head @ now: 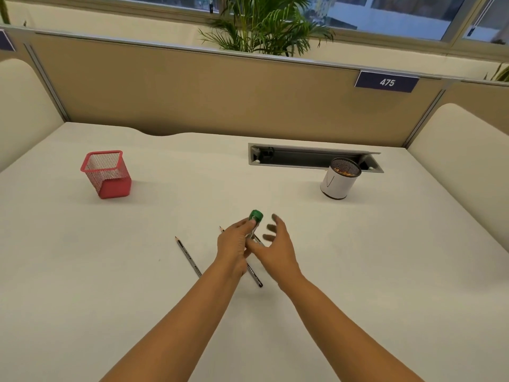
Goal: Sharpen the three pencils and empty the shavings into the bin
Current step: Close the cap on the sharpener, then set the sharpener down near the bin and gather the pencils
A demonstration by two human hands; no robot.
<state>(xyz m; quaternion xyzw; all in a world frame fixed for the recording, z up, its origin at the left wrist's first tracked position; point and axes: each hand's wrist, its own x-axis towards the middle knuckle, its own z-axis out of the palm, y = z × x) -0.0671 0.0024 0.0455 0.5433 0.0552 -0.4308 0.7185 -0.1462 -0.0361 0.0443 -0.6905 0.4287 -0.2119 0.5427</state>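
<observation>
The left hand (232, 248) is holding a green sharpener (255, 216) above the middle of the table (385, 257), its grip closing around the sharpener's clear body with the green cap pointing away from the person. The right hand (275, 245) is hovering just beside it, fingers spread and blurred, its grip released and holding nothing. One pencil (189, 257) is lying on the table to the left of the hands, tip pointing toward the far edge. A second pencil (254, 275) is lying partly under the hands, and whether a third is hiding beneath them cannot be told. A red mesh bin (107, 175) is standing toward the far left of the table. A white cup (339, 179) with a mesh rim is sitting toward the far right, in front of a grey cable tray (303, 155).
</observation>
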